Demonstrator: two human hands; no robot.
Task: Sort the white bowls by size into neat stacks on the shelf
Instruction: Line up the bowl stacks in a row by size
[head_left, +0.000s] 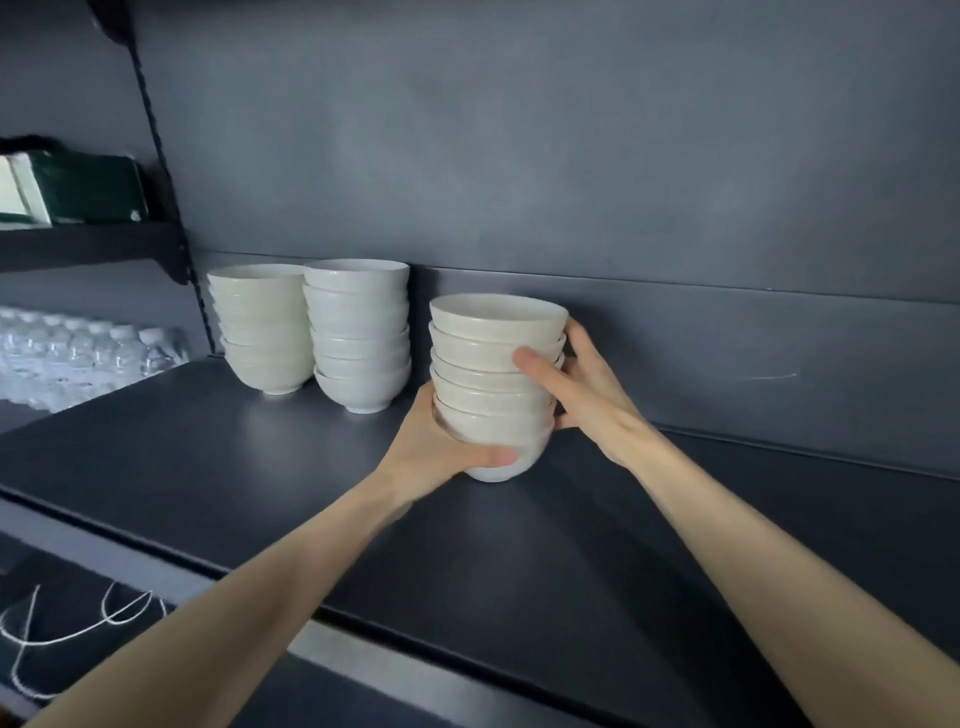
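Both hands, left hand (441, 447) and right hand (576, 384), curled their fingers round the tilted stack of glossy white ceramic bowls (496, 384), seemingly steadying it upon the dark matte shelf (260, 467).

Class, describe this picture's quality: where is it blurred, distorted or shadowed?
Head view: the water bottles at far left are blurred; the shelf edges splay with wide-angle distortion; soft shadows lie under the forearms; the bowl stack between the left hand and right hand is sharp, without glare.
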